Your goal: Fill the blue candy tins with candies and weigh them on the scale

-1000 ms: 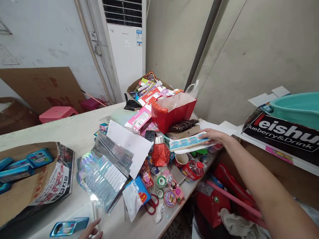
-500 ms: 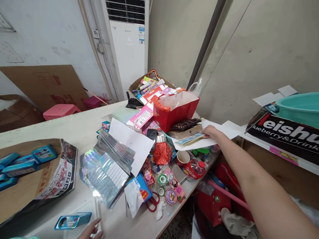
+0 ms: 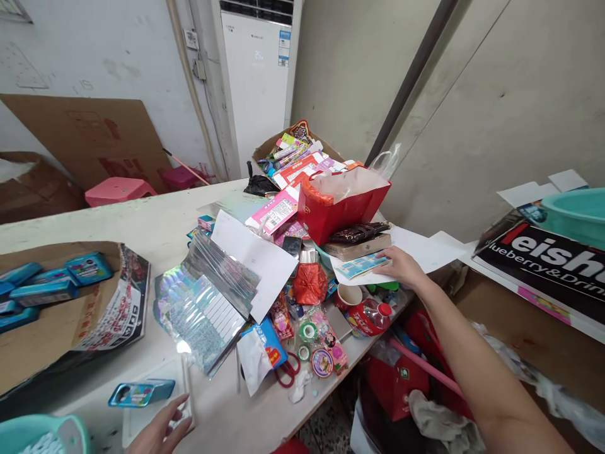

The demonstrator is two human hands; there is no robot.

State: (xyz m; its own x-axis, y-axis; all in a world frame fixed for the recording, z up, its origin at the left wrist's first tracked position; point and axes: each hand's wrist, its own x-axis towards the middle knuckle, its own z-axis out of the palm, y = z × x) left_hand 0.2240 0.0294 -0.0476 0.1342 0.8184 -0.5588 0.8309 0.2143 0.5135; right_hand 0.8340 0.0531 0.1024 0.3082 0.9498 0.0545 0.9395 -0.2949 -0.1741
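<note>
My right hand (image 3: 401, 265) reaches across the cluttered table, its fingers closed at the edge of a blue printed sheet (image 3: 357, 267). This sheet lies on white paper, against a flat brown box (image 3: 362, 247). At the lower left, my left hand (image 3: 158, 430) hovers over or rests on a white shallow tray (image 3: 133, 425); which of the two I cannot tell. Its visible fingers are apart, and small white pieces (image 3: 178, 414) show between them. Beside that hand, a blue glossy packet (image 3: 142, 393) with an oval opening lies across the tray's far edge.
A carton (image 3: 51, 337) of blue packets stands left, near a teal basket (image 3: 78, 435) of white pieces. Shiny holographic bags (image 3: 203, 315), red-handled scissors (image 3: 288, 369), tape rolls, a paper cup (image 3: 348, 295) and a red bag (image 3: 343, 205) crowd the middle. A black carton (image 3: 543, 265) stands right.
The view has shifted, bringing the teal basket into sight. My right hand's blue sheet now lies flatter beside the brown box. My left hand stays by the tray, with more of it showing.
</note>
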